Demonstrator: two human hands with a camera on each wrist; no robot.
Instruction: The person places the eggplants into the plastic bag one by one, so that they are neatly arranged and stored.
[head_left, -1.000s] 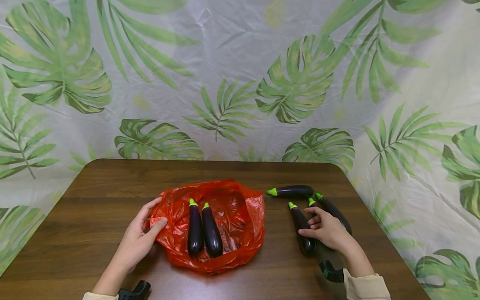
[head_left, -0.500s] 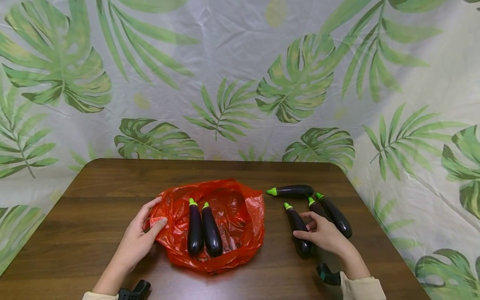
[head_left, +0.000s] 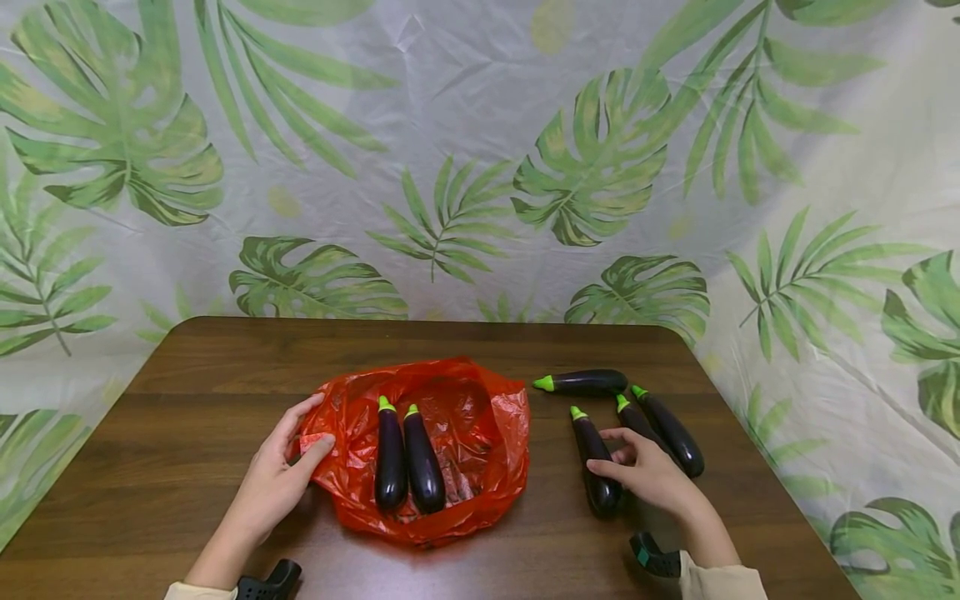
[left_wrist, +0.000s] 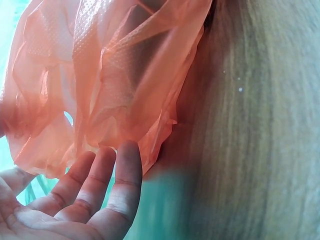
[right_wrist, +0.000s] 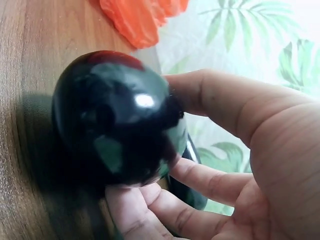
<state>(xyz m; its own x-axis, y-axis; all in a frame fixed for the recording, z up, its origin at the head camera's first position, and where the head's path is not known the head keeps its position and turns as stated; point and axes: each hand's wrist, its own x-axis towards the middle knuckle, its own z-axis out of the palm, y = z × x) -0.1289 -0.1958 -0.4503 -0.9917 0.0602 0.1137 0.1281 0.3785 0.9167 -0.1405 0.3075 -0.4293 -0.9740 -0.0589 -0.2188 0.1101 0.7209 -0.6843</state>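
We face a leaf-printed backdrop [head_left: 450,100], which spans the room from left to right behind a brown wood-grain table [head_left: 225,367] with rounded far corners. On the left, the left hand [head_left: 281,471] pinches the rim of a red plastic bag [head_left: 510,417] with thumb and forefinger, the remaining fingers loose against the film. Inside, we see the left bagged eggplant [head_left: 391,458] with its green stem nearly straight away from us, and the right bagged eggplant [head_left: 425,475] leaning slightly left. Right of the bag, a crosswise eggplant [head_left: 588,382] points left. Nearer us is the held eggplant [head_left: 587,442], its long axis running near to far, stem away and slightly left, round end towards us. The right hand [head_left: 648,471] grips it, thumb and fingers parted by its thickness; we cannot tell whether it touches the wood. Rightmost, two slanting eggplants [head_left: 675,433] point away and left.
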